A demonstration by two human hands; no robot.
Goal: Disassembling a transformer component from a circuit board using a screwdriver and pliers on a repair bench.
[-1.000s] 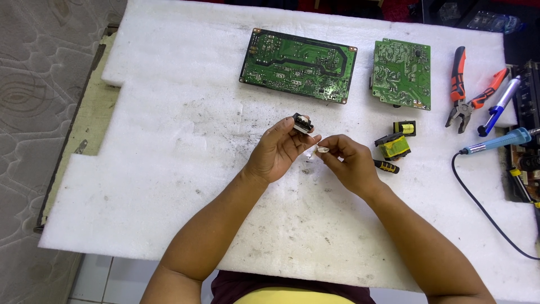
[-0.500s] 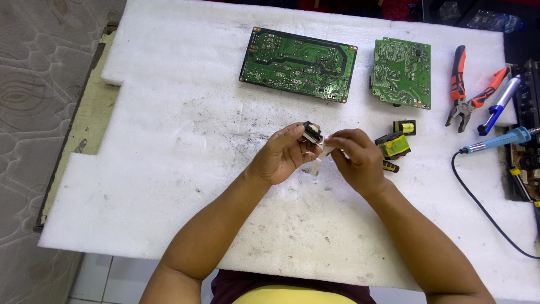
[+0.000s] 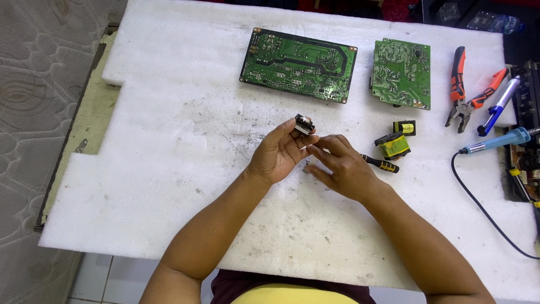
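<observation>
Two hands met over the middle of our white foam worktop [image 3: 169,186]: our left hand [image 3: 279,155] pinched a small black component [image 3: 304,125] between thumb and fingertips, held up just above the foam, while our right hand [image 3: 343,168] lay beside it, fingers loosely curled and touching the left fingertips. Just right lay a black-handled screwdriver [image 3: 380,164] and two yellow-taped transformers [image 3: 394,145]. Farther back rested two green circuit boards [image 3: 298,63], with pliers [image 3: 461,90] and a blue soldering iron [image 3: 498,141] at the right edge.
</observation>
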